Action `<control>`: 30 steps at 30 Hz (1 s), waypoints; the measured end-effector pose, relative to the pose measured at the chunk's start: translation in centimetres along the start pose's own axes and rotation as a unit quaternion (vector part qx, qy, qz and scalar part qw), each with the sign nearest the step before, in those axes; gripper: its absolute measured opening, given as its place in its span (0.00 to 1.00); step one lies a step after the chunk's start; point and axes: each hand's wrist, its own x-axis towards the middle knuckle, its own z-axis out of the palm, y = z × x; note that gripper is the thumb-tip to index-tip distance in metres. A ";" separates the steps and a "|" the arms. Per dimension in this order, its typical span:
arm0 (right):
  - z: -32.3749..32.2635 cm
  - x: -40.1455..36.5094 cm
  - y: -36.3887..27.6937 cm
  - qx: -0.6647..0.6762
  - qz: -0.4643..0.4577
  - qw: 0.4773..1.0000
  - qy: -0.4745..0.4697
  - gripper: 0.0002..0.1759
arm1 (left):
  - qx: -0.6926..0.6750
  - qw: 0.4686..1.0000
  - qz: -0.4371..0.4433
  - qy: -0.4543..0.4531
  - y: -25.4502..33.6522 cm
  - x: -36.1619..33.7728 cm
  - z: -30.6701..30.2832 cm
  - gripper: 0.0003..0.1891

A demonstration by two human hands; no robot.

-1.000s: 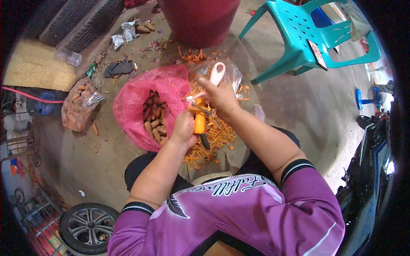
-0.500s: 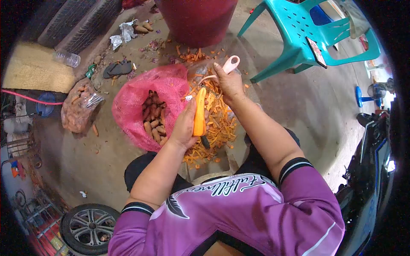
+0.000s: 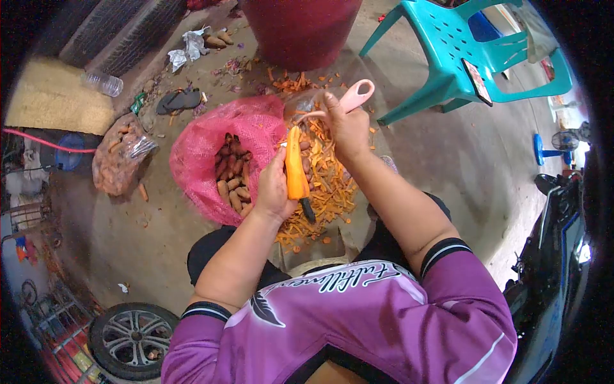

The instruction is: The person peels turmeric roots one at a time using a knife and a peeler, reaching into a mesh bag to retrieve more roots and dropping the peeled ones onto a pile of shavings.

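Orange carrot (image 3: 295,168) sits gripped in the left hand (image 3: 275,190), over peelings (image 3: 329,189) on the floor (image 3: 428,150) near the edge of the sack (image 3: 197,150); I'd guess light, stiff, slick, best held by its thick end. The right hand (image 3: 350,131) grips a peeler (image 3: 357,96).

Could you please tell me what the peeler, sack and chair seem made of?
Peeler: handle probably smooth plastic, evenly pale pink; its blade is unclear. Sack: likely plastic mesh, as its net weave shows. Chair: apparently moulded plastic, smooth, with cut-out holes.
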 end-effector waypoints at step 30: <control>1.0 -5.1 -1.9 0.022 0.152 0.958 -0.243 0.10 | -0.097 0.990 -0.075 0.076 0.3 0.6 -1.1 0.20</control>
